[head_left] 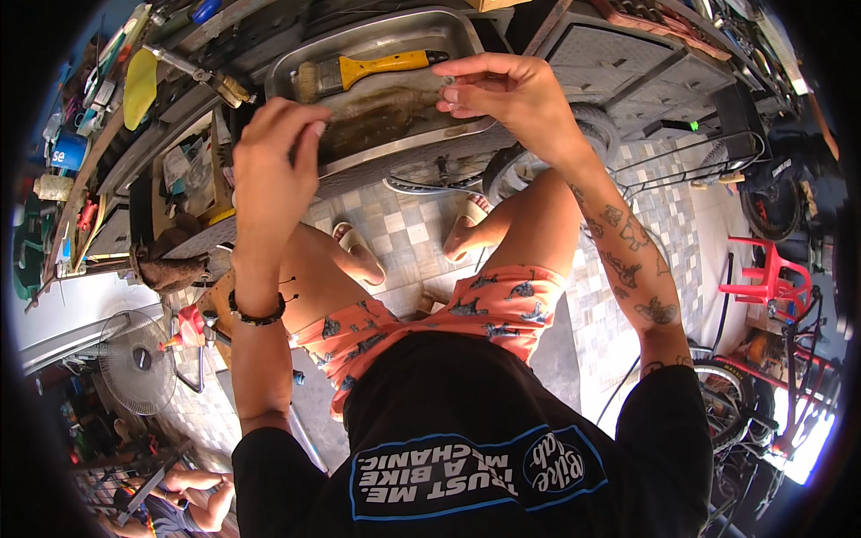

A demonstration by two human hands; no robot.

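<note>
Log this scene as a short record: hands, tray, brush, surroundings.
Left hand: over the tray's left side, fingers blurred; cannot tell if it holds anything
Right hand: grip pinching a small part by the tray's right side
Tray: metal, brown grime on its bottom
Brush: yellow handle, lying in the tray, bristles to the left
Surroundings: fan at left, red chair at right

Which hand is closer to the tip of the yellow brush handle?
Right. The right hand has its fingertips beside the handle tip; the left hand is farther off, near the bristles.
</note>
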